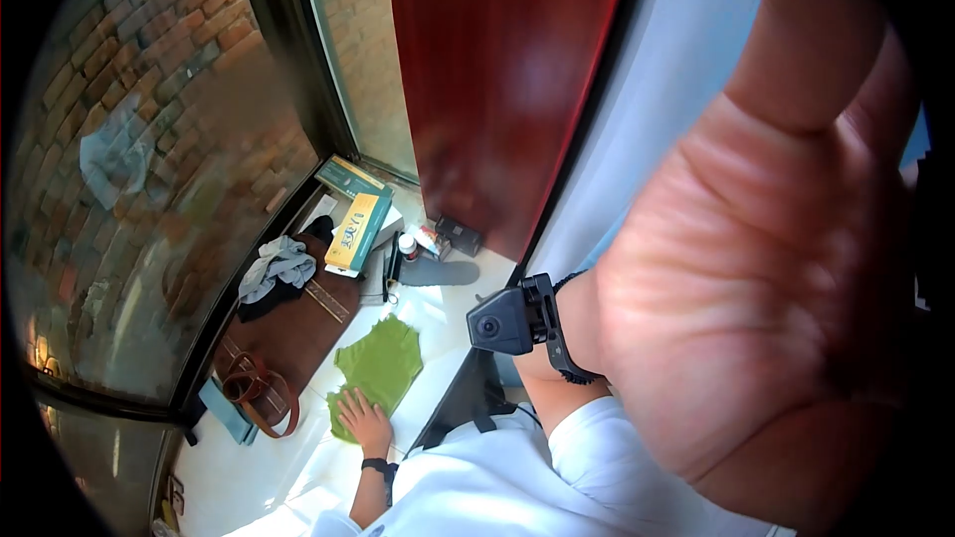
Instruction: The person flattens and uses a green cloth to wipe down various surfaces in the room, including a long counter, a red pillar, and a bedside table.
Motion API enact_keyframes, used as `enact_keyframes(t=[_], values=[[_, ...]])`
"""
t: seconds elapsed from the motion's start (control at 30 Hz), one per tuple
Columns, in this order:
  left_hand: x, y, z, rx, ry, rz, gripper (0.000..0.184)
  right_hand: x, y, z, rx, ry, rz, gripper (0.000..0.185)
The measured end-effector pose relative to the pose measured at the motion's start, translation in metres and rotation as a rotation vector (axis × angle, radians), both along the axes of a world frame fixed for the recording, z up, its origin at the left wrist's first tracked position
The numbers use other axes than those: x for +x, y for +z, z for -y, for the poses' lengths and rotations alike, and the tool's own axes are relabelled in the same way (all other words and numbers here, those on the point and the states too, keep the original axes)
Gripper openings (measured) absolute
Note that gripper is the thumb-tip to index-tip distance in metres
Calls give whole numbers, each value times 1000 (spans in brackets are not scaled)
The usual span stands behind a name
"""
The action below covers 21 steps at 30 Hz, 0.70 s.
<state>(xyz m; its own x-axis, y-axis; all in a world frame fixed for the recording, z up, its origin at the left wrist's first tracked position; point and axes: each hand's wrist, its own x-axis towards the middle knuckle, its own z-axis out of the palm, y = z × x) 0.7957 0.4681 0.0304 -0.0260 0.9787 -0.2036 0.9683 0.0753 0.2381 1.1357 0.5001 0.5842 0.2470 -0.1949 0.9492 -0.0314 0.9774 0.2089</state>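
Observation:
My left hand (365, 425) lies flat with its fingers spread on the lower edge of a green cloth (381, 363). The cloth is spread on a white, glossy ledge (343, 472), and a dark band circles that wrist. Very close to the camera, my right hand (736, 308) fills the right side with its palm in view. Its fingers run out of the picture or into shadow, so whether they hold anything is hidden. A small black camera (500, 321) is strapped to the right wrist.
A brown leather bag (298, 333) with a strap, crumpled grey cloth (277, 268), a yellow-green box (359, 231), a white bottle (408, 247) and a grey insole-shaped piece (438, 271) lie beyond the green cloth. Window glass (149, 189) stands left, a dark red panel (497, 70) behind.

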Motion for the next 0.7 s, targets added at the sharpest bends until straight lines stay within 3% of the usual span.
enact_keyframes(t=[0.27, 0.37, 0.4, 0.47, 0.53, 0.7], values=[[-7, -12, 9, 136, 7, 6, 68, -14, 29, -13, 7, 34, 16, 68], [2, 8, -2, 68, 47, -55, 72, -17, 41, -27, -8, 101, 21, 68], [13, 34, 1, 29, 110, 16, 69, -20, 36, -32, -21, 143, 38, 68], [-2, -36, 8, 245, 38, -68, 66, -33, 19, -44, -73, 222, 57, 69], [-8, -15, 11, 290, 0, 113, 64, -76, 6, -28, -111, 326, 106, 69], [15, -14, 10, 213, 46, 35, 66, -110, -34, -39, -187, 660, 65, 69]])
